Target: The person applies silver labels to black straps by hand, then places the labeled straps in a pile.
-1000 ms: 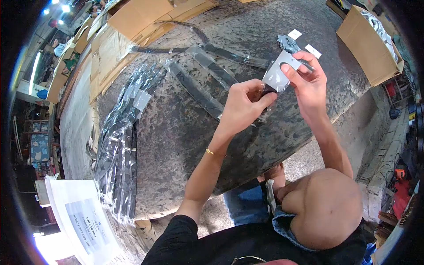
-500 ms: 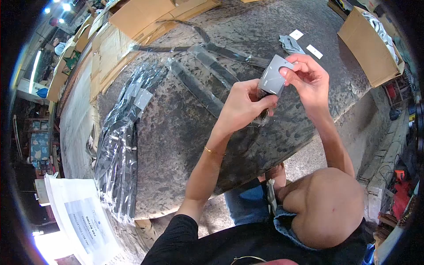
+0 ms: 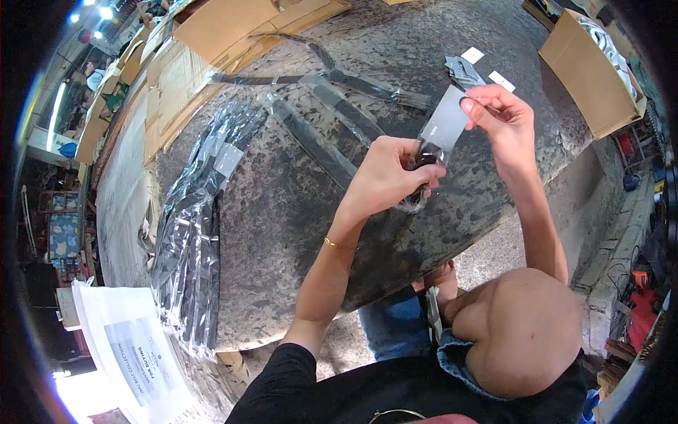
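My left hand (image 3: 395, 172) is closed around a black belt end (image 3: 429, 154) in clear plastic, with a plastic-wrapped loop hanging below the fingers. A grey card tag (image 3: 445, 121) stands up from that belt end. By its upper right corner, my right hand (image 3: 503, 126) pinches the tag between thumb and fingers. Past the right hand lie more grey tags (image 3: 462, 73) on the table. Left of my hands, two black belts in plastic sleeves (image 3: 311, 141) are laid out slantwise. How the tag meets the belt is hidden by my left fingers.
A pile of plastic-wrapped black belts (image 3: 187, 261) covers the table's left side. Cardboard boxes (image 3: 590, 78) stand at the right and far left. White printed sacking (image 3: 134, 353) sits at lower left. Another person's bare head (image 3: 522, 332) is close at lower right.
My right hand has shifted slightly right, drawing the tag's upper end along. The tag now shows a longer face, and the round cut-out is no longer visible. More black belt shows at my left fingers.
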The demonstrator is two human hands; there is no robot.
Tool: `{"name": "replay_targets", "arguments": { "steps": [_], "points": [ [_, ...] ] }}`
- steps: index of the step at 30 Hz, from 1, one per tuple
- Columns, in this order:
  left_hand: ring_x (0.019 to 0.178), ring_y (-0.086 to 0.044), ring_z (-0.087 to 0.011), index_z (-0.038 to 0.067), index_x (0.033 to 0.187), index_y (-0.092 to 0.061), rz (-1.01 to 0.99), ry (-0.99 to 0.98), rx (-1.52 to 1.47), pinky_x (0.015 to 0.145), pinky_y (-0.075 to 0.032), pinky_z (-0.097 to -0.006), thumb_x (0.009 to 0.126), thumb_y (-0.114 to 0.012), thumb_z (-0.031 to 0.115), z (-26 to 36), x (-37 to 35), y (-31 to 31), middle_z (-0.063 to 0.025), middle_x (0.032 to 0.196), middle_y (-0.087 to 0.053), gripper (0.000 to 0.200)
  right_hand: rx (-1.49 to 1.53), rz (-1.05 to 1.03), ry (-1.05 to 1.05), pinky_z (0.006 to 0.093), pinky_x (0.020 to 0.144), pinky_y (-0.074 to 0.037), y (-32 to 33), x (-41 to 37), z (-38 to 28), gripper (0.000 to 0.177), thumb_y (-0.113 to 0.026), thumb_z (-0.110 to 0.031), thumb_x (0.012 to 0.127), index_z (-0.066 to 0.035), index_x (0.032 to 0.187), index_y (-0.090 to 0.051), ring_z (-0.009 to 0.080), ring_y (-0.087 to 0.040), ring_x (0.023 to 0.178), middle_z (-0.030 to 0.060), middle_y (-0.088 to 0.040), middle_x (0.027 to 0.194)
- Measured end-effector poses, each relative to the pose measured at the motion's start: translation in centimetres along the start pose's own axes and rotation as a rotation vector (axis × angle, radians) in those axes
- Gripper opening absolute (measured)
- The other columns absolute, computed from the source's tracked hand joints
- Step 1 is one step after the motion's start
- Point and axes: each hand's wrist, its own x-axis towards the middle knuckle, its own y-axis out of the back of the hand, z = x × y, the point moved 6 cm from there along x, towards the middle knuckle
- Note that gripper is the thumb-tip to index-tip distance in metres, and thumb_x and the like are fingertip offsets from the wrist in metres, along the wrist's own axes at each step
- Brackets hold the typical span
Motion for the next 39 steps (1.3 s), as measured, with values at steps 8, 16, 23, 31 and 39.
{"name": "replay_targets", "arguments": {
  "steps": [8,16,23,31,39],
  "points": [
    [0.060,-0.060,-0.0075,-0.005,0.081,-0.066,0.103,-0.022,-0.031,0.055,-0.046,-0.0225,0.079,-0.069,0.007,0.1,0.1,0.2,-0.0048,0.068,-0.065,0.012,-0.014,-0.122,0.034,0.0202,0.063,-0.045,-1.6,-0.9,0.5,0.010,-0.070,0.000,0.081,-0.001,0.090,-0.066,0.0049,-0.056,0.070,0.0007,-0.064,0.079],
    [0.062,-0.059,-0.0066,-0.004,0.077,-0.067,0.114,0.020,0.062,0.056,-0.046,-0.0234,0.079,-0.070,0.009,0.6,-0.3,0.6,-0.0041,0.068,-0.066,0.013,-0.124,-0.220,0.056,0.0227,0.070,-0.047,-2.9,-1.7,-0.2,0.005,-0.067,-0.002,0.083,-0.001,0.087,-0.064,0.0062,-0.058,0.077,0.0024,-0.065,0.081],
    [0.062,-0.056,-0.0044,-0.003,0.080,-0.068,0.121,0.023,0.166,0.056,-0.044,-0.0228,0.078,-0.072,0.014,0.6,-0.5,1.1,-0.0020,0.067,-0.065,0.018,-0.273,-0.367,0.042,0.0257,0.074,-0.048,-2.6,-1.2,-0.9,0.006,-0.065,-0.004,0.085,-0.002,0.090,-0.064,0.0090,-0.059,0.080,0.0015,-0.064,0.083],
    [0.068,-0.055,-0.0033,-0.002,0.087,-0.069,0.156,-0.058,0.096,0.059,-0.044,-0.0212,0.081,-0.072,0.012,0.2,-0.2,1.2,0.0017,0.072,-0.064,0.015,-0.217,-0.347,0.050,0.0246,0.071,-0.048,-3.2,-1.7,-0.4,0.017,-0.066,-0.001,0.083,-0.003,0.098,-0.059,0.0081,-0.058,0.077,0.0008,-0.063,0.088],
    [0.063,-0.053,-0.0039,-0.002,0.091,-0.070,0.218,-0.044,0.152,0.058,-0.042,-0.0200,0.086,-0.068,0.015,0.2,-0.4,2.8,0.0016,0.069,-0.062,0.018,-0.089,-0.097,0.015,0.0226,0.060,-0.049,-1.1,-0.5,-0.7,0.014,-0.065,0.003,0.082,-0.001,0.095,-0.062,0.0086,-0.059,0.072,0.0026,-0.064,0.084]
  ]
}}
